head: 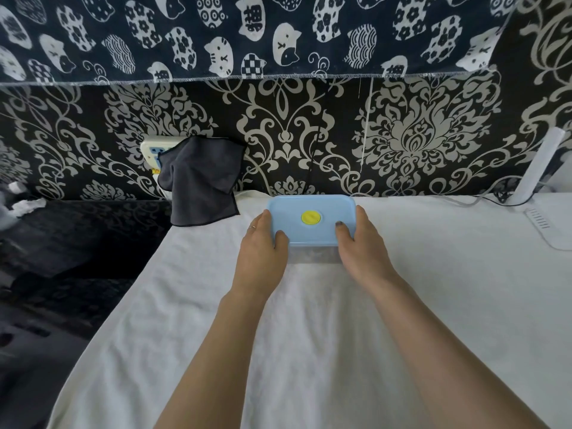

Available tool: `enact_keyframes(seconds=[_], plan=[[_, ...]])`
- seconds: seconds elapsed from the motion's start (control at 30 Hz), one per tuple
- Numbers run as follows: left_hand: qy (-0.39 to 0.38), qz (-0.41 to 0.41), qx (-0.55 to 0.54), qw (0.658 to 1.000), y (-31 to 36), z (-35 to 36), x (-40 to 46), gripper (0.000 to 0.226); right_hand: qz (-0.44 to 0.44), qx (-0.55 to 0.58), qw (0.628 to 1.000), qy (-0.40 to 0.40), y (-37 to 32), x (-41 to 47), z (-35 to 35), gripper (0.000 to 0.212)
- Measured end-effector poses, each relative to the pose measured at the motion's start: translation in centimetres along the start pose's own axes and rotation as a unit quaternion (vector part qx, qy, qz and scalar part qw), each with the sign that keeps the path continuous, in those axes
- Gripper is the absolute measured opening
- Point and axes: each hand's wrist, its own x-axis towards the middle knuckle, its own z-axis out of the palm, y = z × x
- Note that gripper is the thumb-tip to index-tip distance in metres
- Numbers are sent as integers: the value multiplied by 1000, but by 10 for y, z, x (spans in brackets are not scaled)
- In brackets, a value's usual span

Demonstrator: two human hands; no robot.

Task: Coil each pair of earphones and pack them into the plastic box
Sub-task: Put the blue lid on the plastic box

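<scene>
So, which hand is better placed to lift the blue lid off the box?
Probably either. The left hand and right hand both grip the short ends of the plastic box, thumbs on the blue lid. The right thumb lies farther over the lid, so right may peel while left steadies.

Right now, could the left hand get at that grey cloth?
Probably yes: the cloth hangs just left of the box, nothing between, but the left hand must let go first.

damask wall point(309, 131), white-covered table point(309, 335)
</scene>
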Motion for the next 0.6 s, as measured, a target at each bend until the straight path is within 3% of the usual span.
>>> enact_keyframes(seconds=[0.2, 0.6], plan=[[4, 5, 21, 1000, -8, 4, 4, 37, -10, 1, 1000, -8, 2, -2, -2, 49], [-3, 0, 23, 1000, -9, 8, -3, 49, -9, -31, 999, 6, 1, -8, 6, 52]])
